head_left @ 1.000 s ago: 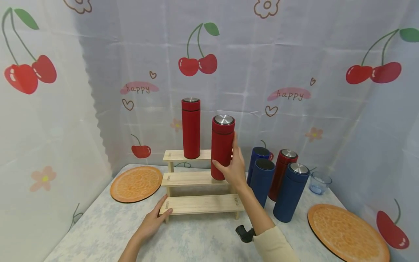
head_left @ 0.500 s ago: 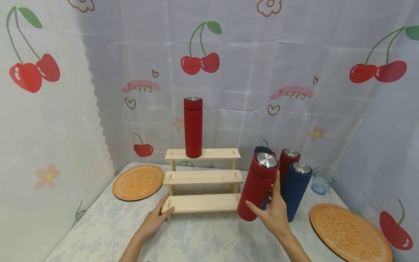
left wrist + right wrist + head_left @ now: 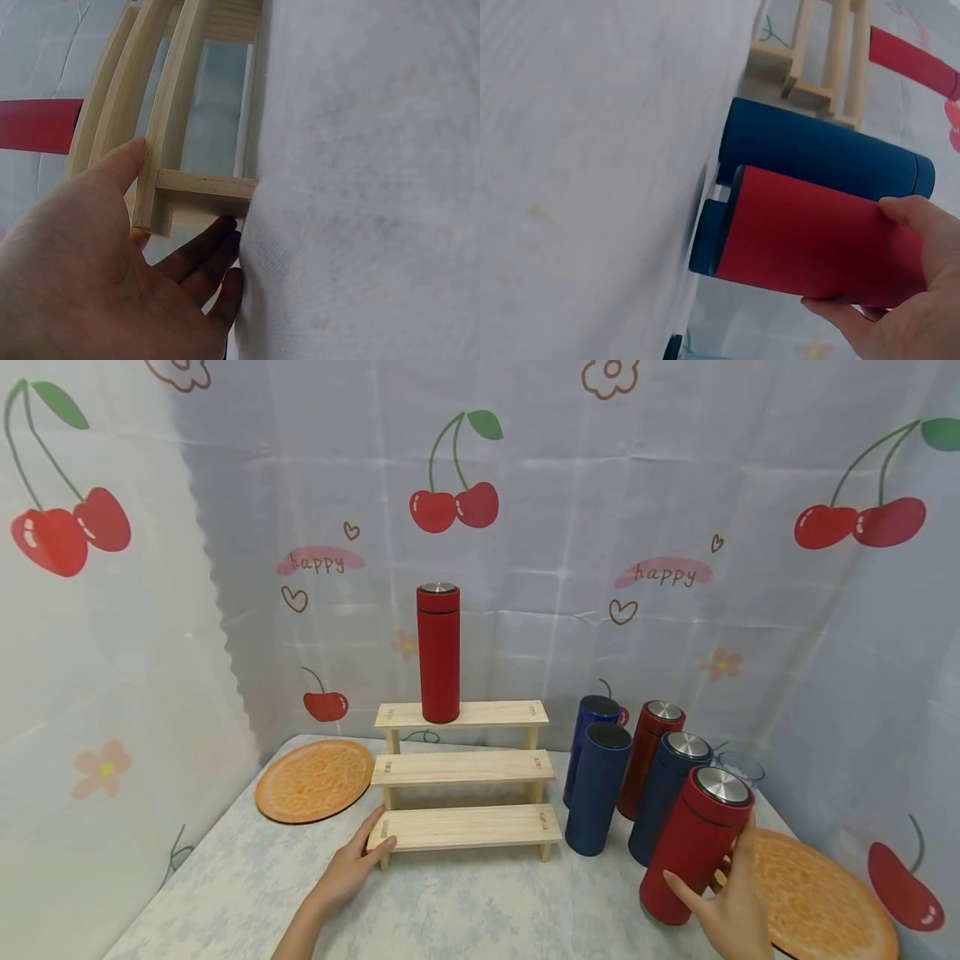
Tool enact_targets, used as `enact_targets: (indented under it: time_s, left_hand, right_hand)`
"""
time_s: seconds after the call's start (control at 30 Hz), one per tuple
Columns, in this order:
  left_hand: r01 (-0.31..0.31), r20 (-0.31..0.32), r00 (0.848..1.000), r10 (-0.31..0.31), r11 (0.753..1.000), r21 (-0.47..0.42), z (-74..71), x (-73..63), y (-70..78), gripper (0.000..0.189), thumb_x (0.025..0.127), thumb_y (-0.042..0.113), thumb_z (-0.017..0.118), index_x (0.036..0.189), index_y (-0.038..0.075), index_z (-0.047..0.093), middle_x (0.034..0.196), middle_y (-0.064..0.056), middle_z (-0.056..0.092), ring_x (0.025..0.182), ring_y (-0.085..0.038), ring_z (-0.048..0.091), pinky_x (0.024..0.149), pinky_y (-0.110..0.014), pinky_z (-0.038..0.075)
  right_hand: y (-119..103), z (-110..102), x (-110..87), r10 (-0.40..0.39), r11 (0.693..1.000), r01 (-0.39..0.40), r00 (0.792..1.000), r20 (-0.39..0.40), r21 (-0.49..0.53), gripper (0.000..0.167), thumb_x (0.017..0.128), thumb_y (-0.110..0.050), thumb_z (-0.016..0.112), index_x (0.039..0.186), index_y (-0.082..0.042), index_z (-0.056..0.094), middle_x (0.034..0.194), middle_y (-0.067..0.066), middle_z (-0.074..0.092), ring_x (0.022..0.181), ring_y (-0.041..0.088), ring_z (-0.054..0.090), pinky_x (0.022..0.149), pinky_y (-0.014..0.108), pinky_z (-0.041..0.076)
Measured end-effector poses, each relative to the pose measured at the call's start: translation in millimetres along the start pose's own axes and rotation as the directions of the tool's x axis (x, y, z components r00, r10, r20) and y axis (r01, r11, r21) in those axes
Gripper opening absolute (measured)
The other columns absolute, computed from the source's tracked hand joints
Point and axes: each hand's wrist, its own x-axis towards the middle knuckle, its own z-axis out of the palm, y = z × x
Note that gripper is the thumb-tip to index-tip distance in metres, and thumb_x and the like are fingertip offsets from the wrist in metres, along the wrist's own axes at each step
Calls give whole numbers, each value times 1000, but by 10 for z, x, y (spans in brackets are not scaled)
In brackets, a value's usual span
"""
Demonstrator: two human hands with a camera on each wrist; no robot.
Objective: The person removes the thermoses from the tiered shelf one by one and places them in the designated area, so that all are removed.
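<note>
My right hand (image 3: 731,906) grips a red thermos (image 3: 693,852) with a steel-topped lid, low at the table's right side. The right wrist view shows the thumb on one side of this thermos and fingers on the other, its base close over the table. My left hand (image 3: 347,870) holds the lower left end of a three-step wooden rack (image 3: 465,828), thumb at the front edge and fingers around the side. Another red thermos (image 3: 438,660) stands upright on the top step. Beside the held thermos is a blue thermos (image 3: 660,802) with a steel-topped lid, partly hidden.
Two blue thermoses with dark tops, a front one (image 3: 596,797) and a rear one (image 3: 583,735), stand right of the rack. A further red thermos (image 3: 645,756) is behind. Round orange mats lie left (image 3: 313,781) and right (image 3: 817,893). A glass bowl (image 3: 746,767) sits at the back right.
My right hand has carried the red thermos from the rack's middle step rightward and down toward the table, past the blue thermoses. The left hand has stayed on the rack.
</note>
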Motion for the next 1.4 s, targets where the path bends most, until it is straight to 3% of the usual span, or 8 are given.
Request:
enact_targets:
  time_s: [0.23,0.63,1.03,1.17,1.23,1.3,1.4]
  left_hand:
    - [0,3,1000,0,1000,-9,-5,-9,-5,72,88,53,53,148,27,23,143,-23,33,116,-45,46,88,-61,37]
    - [6,4,1000,-6,1000,8,-29,-6,6,72,88,54,53,148,28,23,142,-23,34,117,-46,45,89,-61,36]
    - [12,13,1000,-12,1000,-5,-15,4,24,73,87,54,53,148,28,23,141,-24,36,115,-45,47,87,-61,38]
    - [16,11,1000,-16,1000,-5,-9,6,34,73,87,54,53,148,28,23,141,-24,36,115,-46,46,88,-61,38]
    - [18,10,1000,-18,1000,-5,-8,6,36,73,87,54,53,148,27,23,141,-24,35,116,-46,46,88,-61,37]
    - [22,8,1000,-22,1000,-1,-8,5,37,73,87,54,53,148,27,23,142,-23,34,118,-46,44,89,-62,36]
    - [25,6,1000,-25,1000,-3,-12,-1,34,74,87,54,54,148,26,22,143,-23,33,119,-47,42,90,-62,35]
  right_hand:
    - [132,-61,3,13,999,-12,1000,24,-48,130,69,-13,83,143,-34,-23,126,35,33,100,57,46,76,63,40]
    - [165,-51,24,-81,996,81,997,10,-44,131,66,-1,82,145,-25,-19,125,33,34,100,54,46,73,63,42]
    - [116,-103,28,4,996,-1,1000,31,-88,126,73,-12,80,143,-30,-24,122,35,33,97,54,46,73,63,43]
    - [29,-165,35,32,997,-35,998,-48,-63,120,77,-14,76,144,-27,-23,132,33,27,112,52,37,86,64,36]
    - [-41,-205,35,-5,998,-5,991,-134,-69,117,76,-12,77,146,-25,-16,136,31,27,118,49,33,93,62,31]
    - [-120,-245,30,-93,993,75,970,-226,-89,112,74,-11,77,149,-22,-5,138,31,28,123,48,30,98,62,25]
    - [-254,-285,20,-241,969,206,907,-344,-135,96,79,-29,73,149,-15,9,137,30,31,124,45,30,101,59,22]
